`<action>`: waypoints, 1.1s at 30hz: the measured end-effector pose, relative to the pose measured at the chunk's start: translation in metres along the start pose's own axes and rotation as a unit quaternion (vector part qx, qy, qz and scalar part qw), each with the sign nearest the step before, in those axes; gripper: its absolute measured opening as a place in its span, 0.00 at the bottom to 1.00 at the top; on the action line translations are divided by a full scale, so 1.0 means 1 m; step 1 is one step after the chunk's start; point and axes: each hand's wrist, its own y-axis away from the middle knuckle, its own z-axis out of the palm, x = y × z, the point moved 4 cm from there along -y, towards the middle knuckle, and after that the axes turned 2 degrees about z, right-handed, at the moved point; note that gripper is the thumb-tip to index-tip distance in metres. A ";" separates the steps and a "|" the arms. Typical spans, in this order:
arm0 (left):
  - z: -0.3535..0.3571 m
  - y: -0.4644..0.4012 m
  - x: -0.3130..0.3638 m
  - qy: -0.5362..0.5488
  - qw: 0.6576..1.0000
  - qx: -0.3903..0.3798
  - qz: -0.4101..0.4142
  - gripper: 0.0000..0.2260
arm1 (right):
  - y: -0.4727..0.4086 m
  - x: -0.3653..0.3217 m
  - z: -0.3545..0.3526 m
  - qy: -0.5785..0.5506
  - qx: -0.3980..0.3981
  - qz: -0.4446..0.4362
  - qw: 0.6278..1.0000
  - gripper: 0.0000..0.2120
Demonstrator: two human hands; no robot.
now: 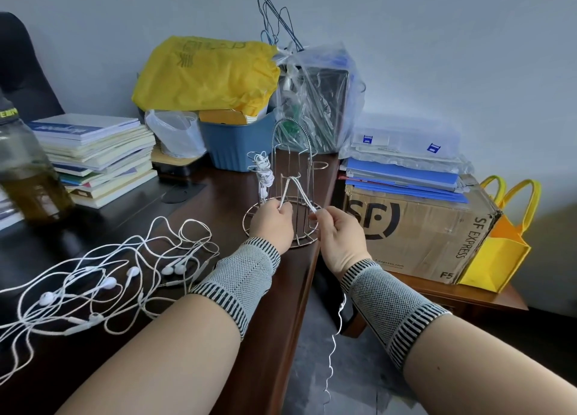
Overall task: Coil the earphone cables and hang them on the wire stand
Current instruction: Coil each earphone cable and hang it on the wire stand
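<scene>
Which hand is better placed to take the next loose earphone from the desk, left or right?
Left, probably. The loose earphones lie on the desk beside the left hand; the right hand is at the desk's edge, farther away. Both hands now pinch a cable at the wire stand.

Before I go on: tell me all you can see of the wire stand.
The wire stand is thin silvery metal: round ring base, upright rods, arched top handle, small side hooks. It stands upright at the desk's right edge. A coiled earphone bundle hangs on its left; another white cable loops over a middle hook, both hands pulling it.
</scene>
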 end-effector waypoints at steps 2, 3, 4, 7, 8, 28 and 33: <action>-0.006 0.014 -0.004 0.014 1.000 0.010 -0.003 0.14 | 0.007 -0.002 0.001 0.002 -0.006 -0.001 1.000 0.15; -0.008 0.023 -0.006 0.021 1.000 0.016 -0.004 0.14 | 0.011 -0.003 0.001 0.001 -0.010 -0.003 1.000 0.15; -0.011 0.032 -0.007 0.028 0.999 0.022 -0.003 0.14 | 0.015 -0.005 0.001 0.003 -0.014 -0.007 1.000 0.15; -0.019 0.060 -0.005 0.033 0.999 0.027 0.004 0.15 | 0.029 -0.009 -0.001 0.014 -0.020 -0.019 1.000 0.15; -0.022 0.069 -0.004 0.034 0.999 0.024 0.006 0.15 | 0.033 -0.010 -0.002 0.020 -0.020 -0.022 0.999 0.15; -0.054 0.134 -0.004 -0.068 0.993 0.058 0.082 0.12 | 0.088 -0.019 -0.029 0.106 0.041 -0.092 0.989 0.15; -0.053 0.133 -0.002 -0.113 0.980 0.041 0.161 0.10 | 0.106 -0.033 -0.024 0.118 0.055 -0.193 0.972 0.13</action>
